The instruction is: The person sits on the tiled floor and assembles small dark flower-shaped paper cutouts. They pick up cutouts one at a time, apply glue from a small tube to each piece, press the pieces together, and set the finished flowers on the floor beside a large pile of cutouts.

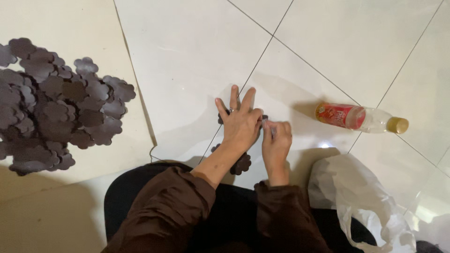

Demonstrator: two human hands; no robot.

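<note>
The left hand (240, 122) lay flat, fingers spread, pinning a dark flower-shaped cutout (242, 164) to the floor (187, 56). The right hand (276, 140) pinched its edge with curled fingers. The cutout looked thin, light and floppy, best gripped by a petal.

Plastic bottle (361, 117), white bag (363, 199), tiled floor (187, 47)

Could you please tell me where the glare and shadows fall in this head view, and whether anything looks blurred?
Head view: a small bright glare spot on the floor tile beside the right hand; the left hand casts a soft shadow up-left; the bottle shadows toward the left; the dark cutout pile stays fairly sharp.
</note>
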